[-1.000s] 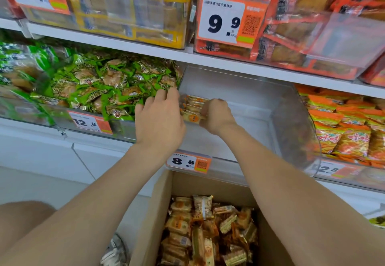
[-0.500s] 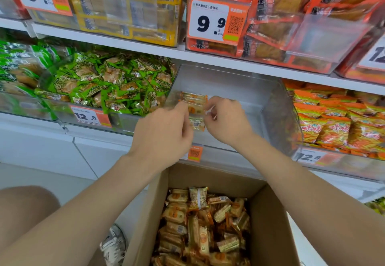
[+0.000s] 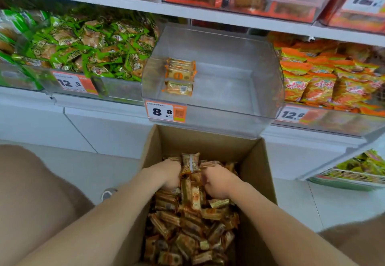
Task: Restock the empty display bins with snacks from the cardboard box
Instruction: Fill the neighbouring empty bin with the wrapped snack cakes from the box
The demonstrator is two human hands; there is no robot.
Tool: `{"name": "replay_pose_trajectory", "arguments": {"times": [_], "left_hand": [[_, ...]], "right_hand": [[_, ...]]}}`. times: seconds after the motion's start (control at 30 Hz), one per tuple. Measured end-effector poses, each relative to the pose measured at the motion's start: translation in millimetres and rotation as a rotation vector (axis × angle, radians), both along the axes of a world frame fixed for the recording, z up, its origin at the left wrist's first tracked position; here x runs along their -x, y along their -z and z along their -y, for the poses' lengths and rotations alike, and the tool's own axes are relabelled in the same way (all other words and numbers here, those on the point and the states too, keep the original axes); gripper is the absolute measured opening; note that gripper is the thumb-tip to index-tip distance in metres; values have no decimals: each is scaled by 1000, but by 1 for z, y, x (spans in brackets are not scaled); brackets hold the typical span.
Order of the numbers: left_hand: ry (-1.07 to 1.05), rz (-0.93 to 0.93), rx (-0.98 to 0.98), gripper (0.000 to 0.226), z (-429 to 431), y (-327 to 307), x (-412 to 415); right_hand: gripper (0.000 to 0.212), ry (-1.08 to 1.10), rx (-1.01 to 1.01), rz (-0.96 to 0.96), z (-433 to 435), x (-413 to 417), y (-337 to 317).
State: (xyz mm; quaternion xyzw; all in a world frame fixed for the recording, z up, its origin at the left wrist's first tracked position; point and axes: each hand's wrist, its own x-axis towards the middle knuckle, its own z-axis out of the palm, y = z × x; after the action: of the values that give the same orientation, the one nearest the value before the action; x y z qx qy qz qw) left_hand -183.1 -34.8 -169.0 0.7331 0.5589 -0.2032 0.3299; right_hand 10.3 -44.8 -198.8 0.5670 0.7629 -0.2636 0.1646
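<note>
Well inside box (image 3: 256, 161) walls, left hand (image 3: 169, 174) sits beside right hand (image 3: 217, 180).

Brown cardboard box (image 3: 256, 161); orange-gold snack packets (image 3: 191, 220); clear bin (image 3: 268, 90); green packets (image 3: 93, 44); orange price tag (image 3: 166, 112).

Left hand (image 3: 169, 174) and right hand (image 3: 217, 180) deep among snacks (image 3: 187, 224) in cardboard box (image 3: 208, 143), below clear display bin (image 3: 231, 90)

Shop: price-tagged snack bins (image 3: 212, 74)
</note>
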Motion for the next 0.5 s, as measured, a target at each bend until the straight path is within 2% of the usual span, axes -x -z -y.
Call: {"name": "replay_pose_trajectory", "arguments": {"times": [0.17, 0.23, 0.3, 0.4, 0.5], "left_hand": [[-150, 158, -84, 23, 5, 64, -6], [-142, 192, -80, 39, 11, 89, -9], [-78, 200, 7, 68, 19, 108, -13], [-67, 189, 70, 96, 25, 123, -19], [-157, 236, 38, 89, 23, 127, -23]], "right_hand": [[43, 127, 338, -38, 26, 0, 55], [56, 76, 398, 7, 34, 3, 73], [65, 44, 419, 45, 42, 7, 88], [55, 140, 383, -17, 48, 11, 100], [26, 332, 211, -203, 43, 2, 118]]}}
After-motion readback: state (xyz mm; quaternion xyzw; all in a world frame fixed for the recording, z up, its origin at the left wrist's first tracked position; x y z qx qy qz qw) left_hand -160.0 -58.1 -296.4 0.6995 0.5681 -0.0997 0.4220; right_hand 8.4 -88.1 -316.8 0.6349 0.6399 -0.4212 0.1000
